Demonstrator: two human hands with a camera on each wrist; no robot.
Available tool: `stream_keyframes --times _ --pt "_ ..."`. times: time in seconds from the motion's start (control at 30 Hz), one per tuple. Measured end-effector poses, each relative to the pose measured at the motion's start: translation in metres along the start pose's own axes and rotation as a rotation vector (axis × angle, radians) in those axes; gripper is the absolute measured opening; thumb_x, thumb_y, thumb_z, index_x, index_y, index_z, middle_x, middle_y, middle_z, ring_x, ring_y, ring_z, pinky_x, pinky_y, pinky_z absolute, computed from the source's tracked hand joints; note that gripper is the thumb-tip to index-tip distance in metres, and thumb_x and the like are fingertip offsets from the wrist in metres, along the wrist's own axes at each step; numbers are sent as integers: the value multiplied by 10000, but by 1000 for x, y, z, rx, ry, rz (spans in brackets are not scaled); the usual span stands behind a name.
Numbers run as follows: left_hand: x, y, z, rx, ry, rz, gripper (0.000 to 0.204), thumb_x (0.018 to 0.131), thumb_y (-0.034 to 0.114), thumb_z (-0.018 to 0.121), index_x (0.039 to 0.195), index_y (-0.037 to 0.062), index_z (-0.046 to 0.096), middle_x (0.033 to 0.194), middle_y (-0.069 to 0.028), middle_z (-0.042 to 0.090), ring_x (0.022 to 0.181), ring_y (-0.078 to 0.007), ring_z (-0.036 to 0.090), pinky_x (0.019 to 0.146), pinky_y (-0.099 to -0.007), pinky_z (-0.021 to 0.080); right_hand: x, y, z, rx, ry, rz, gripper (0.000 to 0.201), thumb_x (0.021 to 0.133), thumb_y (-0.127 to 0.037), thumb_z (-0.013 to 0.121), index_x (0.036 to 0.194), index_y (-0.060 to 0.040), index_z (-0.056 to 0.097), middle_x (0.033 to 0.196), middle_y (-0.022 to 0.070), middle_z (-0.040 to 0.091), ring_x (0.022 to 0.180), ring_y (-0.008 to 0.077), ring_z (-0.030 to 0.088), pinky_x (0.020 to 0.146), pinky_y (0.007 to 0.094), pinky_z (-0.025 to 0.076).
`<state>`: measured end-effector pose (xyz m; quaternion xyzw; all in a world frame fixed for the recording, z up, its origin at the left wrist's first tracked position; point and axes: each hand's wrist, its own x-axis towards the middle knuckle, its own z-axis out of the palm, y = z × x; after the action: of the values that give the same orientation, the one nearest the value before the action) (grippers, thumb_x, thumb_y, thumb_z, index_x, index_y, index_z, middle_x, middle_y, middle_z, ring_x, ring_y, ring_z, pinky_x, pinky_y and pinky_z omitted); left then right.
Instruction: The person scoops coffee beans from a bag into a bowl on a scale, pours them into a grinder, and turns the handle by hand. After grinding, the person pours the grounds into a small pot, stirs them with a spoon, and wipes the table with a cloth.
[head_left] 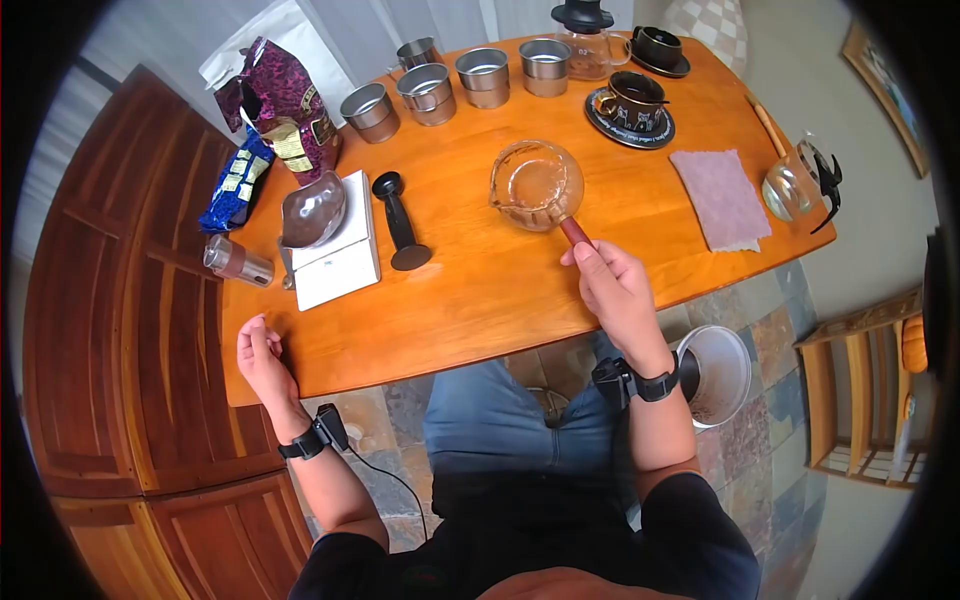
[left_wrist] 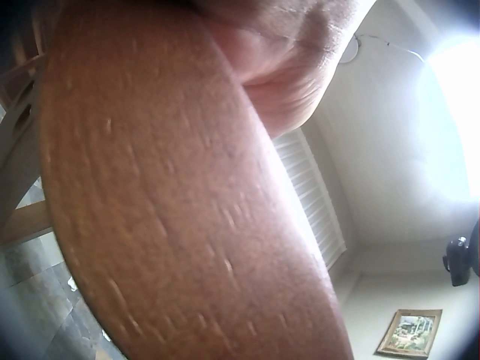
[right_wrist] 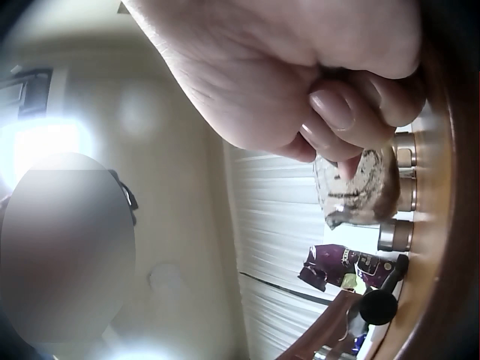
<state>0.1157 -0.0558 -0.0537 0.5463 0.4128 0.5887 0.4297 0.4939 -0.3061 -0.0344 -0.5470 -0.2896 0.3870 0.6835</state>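
Note:
My right hand (head_left: 617, 290) grips the brown handle (head_left: 574, 231) of a round glass pot (head_left: 538, 186) at the middle of the table; whether the pot touches the wood I cannot tell. In the right wrist view, curled fingers of the right hand (right_wrist: 330, 90) stand in front of the glass pot (right_wrist: 360, 187). At the table's near left edge rests my left hand (head_left: 264, 362), fingers loosely curled and holding nothing. The left wrist view shows the table's edge (left_wrist: 172, 195) large, with part of the left hand (left_wrist: 285, 60) above it.
Left are a white scale (head_left: 340, 262) with a glass bowl (head_left: 314, 211), a black tamper-like tool (head_left: 400, 222), a grinder (head_left: 238, 261) and bags (head_left: 290, 120). Metal cups (head_left: 428, 95) line the back. Right stand a cup (head_left: 636, 100), a pink cloth (head_left: 720, 198) and a glass carafe (head_left: 792, 190).

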Motion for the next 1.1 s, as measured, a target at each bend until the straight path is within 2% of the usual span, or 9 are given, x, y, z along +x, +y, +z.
stream_keyframes --times 0.1,0.17,0.27,0.5,0.6,0.7,0.77,0.9,1.1 --pt "-1 2 2 3 17 -3 133 979 174 620 1005 49 656 717 36 556 617 -23 438 560 -178 312 1 -4 -3 -20 -61 31 306 1033 -298 553 988 -14 658 595 -97 389 514 -1 312 461 209 217" --pt "-1 1 2 -1 12 -1 132 980 173 618 1005 48 656 718 35 557 618 -23 439 559 -179 313 -1 -8 -2 -44 -170 50 309 1033 -304 551 989 -18 658 593 -98 391 509 -1 310 460 208 219" --pt "-1 0 0 -5 -4 -6 129 982 169 615 1003 48 656 720 35 560 619 -22 442 558 -179 315 1 -1 -5 40 -81 29 304 1031 -304 555 991 -21 659 606 -100 393 520 -1 313 466 205 226" --pt "0 -1 -1 -20 -2 1 125 985 161 608 1003 47 656 725 34 566 619 -19 447 558 -174 316 1 -3 -3 34 -160 62 281 1026 -285 565 1002 -21 659 623 -107 399 531 -4 321 471 200 233" --pt "-1 1 1 -14 11 -11 129 982 163 611 1006 44 655 724 32 565 617 -21 443 558 -176 316 0 -1 -1 -3 -42 26 260 1023 -265 572 1010 -22 664 628 -107 404 535 -6 327 473 196 241" --pt "-1 1 1 -17 11 -10 135 981 168 615 1006 42 655 723 31 564 616 -23 438 557 -178 316 -1 -8 -6 -17 -60 81 240 1020 -246 575 1011 -24 665 636 -107 403 544 -6 330 477 193 249" --pt "-1 2 1 -13 12 -10 136 981 169 615 1006 42 654 722 30 563 615 -24 436 557 -178 315 0 -9 -6 -30 -170 111 227 1019 -232 575 1014 -22 661 640 -107 408 541 -6 330 475 194 247" --pt "-3 4 4 -6 18 -12 139 981 173 618 1007 42 651 721 30 561 614 -25 432 557 -178 313 1 -3 -4 8 -77 49 234 1019 -236 576 1018 -21 667 639 -110 409 544 -7 329 475 196 242" --pt "-2 4 3 2 8 -11 139 985 176 613 1005 42 648 720 29 560 612 -23 431 558 -176 315 -2 -8 -5 -22 -233 111 253 1022 -249 574 1037 -22 686 664 -111 409 572 -2 327 502 193 255"
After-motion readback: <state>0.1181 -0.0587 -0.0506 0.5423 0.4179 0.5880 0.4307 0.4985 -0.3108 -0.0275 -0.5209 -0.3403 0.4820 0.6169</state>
